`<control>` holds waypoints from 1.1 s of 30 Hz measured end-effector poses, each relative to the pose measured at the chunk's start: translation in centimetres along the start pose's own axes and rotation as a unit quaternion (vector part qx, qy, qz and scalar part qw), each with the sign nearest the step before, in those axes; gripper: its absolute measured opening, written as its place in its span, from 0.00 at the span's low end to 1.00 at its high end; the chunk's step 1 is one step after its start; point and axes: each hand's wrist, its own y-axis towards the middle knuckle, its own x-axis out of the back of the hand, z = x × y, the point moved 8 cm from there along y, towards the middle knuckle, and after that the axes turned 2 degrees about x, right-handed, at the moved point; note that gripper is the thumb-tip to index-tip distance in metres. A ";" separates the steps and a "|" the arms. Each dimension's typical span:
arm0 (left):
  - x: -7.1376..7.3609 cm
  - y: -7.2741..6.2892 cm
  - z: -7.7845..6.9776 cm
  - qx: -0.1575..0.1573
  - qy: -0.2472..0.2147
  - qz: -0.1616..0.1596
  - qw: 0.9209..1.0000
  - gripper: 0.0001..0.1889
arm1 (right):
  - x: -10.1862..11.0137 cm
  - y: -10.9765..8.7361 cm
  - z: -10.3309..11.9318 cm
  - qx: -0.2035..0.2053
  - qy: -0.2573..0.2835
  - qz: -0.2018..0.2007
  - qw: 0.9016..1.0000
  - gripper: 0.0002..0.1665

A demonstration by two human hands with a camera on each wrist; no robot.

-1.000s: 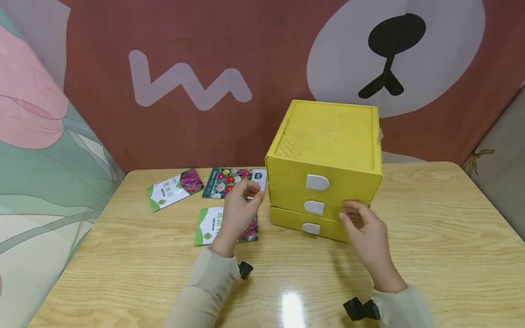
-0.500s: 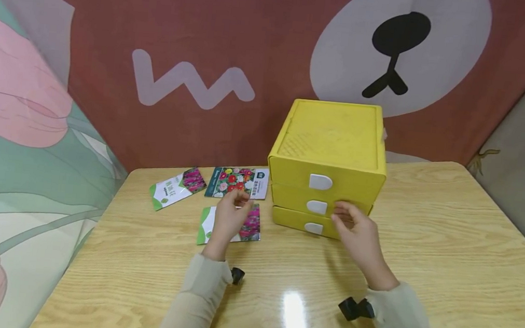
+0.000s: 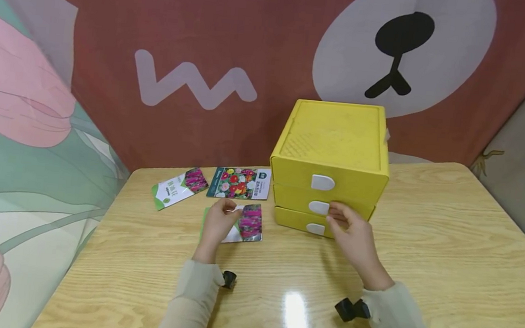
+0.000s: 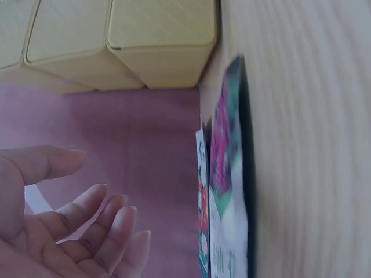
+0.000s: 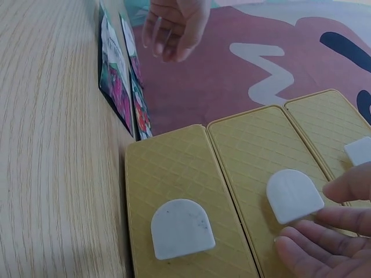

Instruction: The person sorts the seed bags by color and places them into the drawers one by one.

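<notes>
A yellow three-drawer box (image 3: 335,134) stands on the wooden table, its drawers closed. My right hand (image 3: 352,237) is at the middle drawer, with thumb and fingertips beside the right edge of its white handle (image 5: 294,196). In the right wrist view the fingers are slightly bent, and whether they touch the handle is hard to tell. My left hand (image 3: 218,225) hovers over a seed packet (image 3: 251,223) with a magenta flower picture, partly hiding it. In the left wrist view that hand (image 4: 75,226) holds nothing, fingers loosely curled and apart from the packet.
Two more seed packets lie behind: a green-and-white one (image 3: 179,188) at the left and one with mixed flowers (image 3: 239,183) against the back. The bottom drawer has a white handle (image 5: 182,229), as does the top one (image 3: 323,182). A printed cloth (image 3: 190,137) hangs behind the table.
My right hand has moved left along the box front to the middle handle. My left hand has drawn back left and down, away from the box. The drawers stay closed.
</notes>
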 end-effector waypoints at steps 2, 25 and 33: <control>0.3 0.1 0.5 0.009 0.014 0.003 1.000 0.13 | -0.1 0.0 0.0 -0.002 0.005 0.000 1.000 0.16; 2.7 0.2 4.9 0.116 0.160 0.028 0.980 0.20 | -0.5 0.1 -0.3 -0.031 -0.002 -0.047 0.998 0.12; 2.8 0.3 5.9 0.140 0.190 0.047 0.971 0.21 | -0.4 0.2 -0.2 -0.033 -0.008 -0.103 0.994 0.09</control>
